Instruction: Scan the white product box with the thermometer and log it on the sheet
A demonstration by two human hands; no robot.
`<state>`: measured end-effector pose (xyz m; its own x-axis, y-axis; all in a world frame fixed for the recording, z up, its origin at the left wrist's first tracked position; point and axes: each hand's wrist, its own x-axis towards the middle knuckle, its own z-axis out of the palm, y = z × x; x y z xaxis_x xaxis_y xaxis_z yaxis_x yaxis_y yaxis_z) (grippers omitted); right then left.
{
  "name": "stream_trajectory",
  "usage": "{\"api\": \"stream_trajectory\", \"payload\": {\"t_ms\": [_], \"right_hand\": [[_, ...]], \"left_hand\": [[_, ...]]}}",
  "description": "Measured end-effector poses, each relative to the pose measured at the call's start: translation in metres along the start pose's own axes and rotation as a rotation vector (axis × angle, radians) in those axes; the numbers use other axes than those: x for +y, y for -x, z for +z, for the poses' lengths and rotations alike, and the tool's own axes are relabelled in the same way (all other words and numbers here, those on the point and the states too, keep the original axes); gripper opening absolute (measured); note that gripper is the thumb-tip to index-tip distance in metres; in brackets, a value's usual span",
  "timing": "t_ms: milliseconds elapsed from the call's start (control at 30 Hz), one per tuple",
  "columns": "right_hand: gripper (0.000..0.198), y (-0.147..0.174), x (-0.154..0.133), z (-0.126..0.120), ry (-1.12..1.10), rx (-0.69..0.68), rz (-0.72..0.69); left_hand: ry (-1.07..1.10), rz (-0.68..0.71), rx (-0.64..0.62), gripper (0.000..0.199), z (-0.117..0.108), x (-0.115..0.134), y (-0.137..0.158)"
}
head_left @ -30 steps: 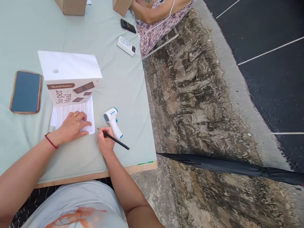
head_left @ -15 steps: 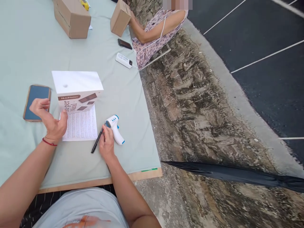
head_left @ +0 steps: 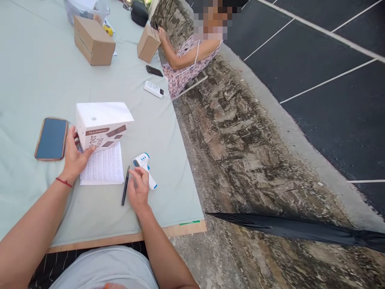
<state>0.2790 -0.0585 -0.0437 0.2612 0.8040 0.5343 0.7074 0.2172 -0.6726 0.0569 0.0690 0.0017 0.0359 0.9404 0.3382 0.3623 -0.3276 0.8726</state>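
Note:
A white carton (head_left: pixel 104 114) printed with brown bars and lettering stands over the upper part of a handwritten sheet (head_left: pixel 102 168). My left hand (head_left: pixel 74 158) grips its left side, thumb on the printed front and fingers around the edge. Just right of the sheet, a black pen (head_left: pixel 125 186) lies on the cloth. My right hand (head_left: pixel 139 190) is beside the pen, with fingers slightly bent and apart and nothing held. Partly behind its fingers rests a white and blue infrared thermometer (head_left: pixel 143 159). A phone (head_left: pixel 51 138) lies left of the carton.
A pale green cloth covers the table (head_left: pixel 168 202). Toward the back are a brown box (head_left: pixel 100 48), a smaller brown box (head_left: pixel 147 44), a plastic tub (head_left: pixel 69 14), a black device (head_left: pixel 154 71) and a white device (head_left: pixel 153 89). Another person (head_left: pixel 183 60) sits at the right edge.
My left hand has moved from beside the carton onto its left side, and the carton has turned slightly. My right hand has let go of the pen. The view has tilted up.

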Motion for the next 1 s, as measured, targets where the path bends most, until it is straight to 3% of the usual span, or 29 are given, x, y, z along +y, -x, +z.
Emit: {"api": "stream_trajectory", "payload": {"t_ms": [133, 233, 300, 367, 433, 533, 667, 833, 1000], "right_hand": [[0.041, -0.01, 0.009, -0.021, 0.285, 0.05, 0.115], [0.055, -0.021, 0.02, -0.037, 0.437, -0.116, 0.312], [0.052, -0.028, 0.025, -0.045, 0.431, -0.24, 0.442], [0.046, -0.034, 0.024, -0.048, 0.332, -0.277, 0.541], [0.043, -0.037, 0.016, -0.047, 0.13, -0.22, 0.598], [0.038, -0.038, -0.009, -0.041, -0.271, -0.174, 0.613], [0.04, -0.041, -0.042, -0.025, -0.644, -0.271, 0.602], [0.045, -0.045, -0.053, -0.003, -0.725, -0.367, 0.603], [0.044, -0.045, -0.054, 0.003, -0.727, -0.415, 0.571]], "left_hand": [[-0.056, -0.015, 0.113, 0.095, 0.006, 0.005, 0.008], [-0.025, -0.072, 0.082, 0.094, 0.008, 0.008, 0.011], [-0.011, -0.124, 0.023, 0.088, 0.009, 0.009, 0.011], [-0.018, -0.146, -0.045, 0.077, 0.009, 0.012, 0.01], [-0.028, -0.143, -0.092, 0.07, 0.008, 0.015, 0.008], [-0.041, -0.138, -0.112, 0.071, 0.006, 0.021, 0.006], [-0.03, -0.142, -0.125, 0.072, 0.005, 0.025, 0.004], [-0.02, -0.117, -0.131, 0.071, 0.005, 0.023, 0.004], [-0.032, -0.136, -0.129, 0.073, 0.006, 0.023, 0.005]]}}
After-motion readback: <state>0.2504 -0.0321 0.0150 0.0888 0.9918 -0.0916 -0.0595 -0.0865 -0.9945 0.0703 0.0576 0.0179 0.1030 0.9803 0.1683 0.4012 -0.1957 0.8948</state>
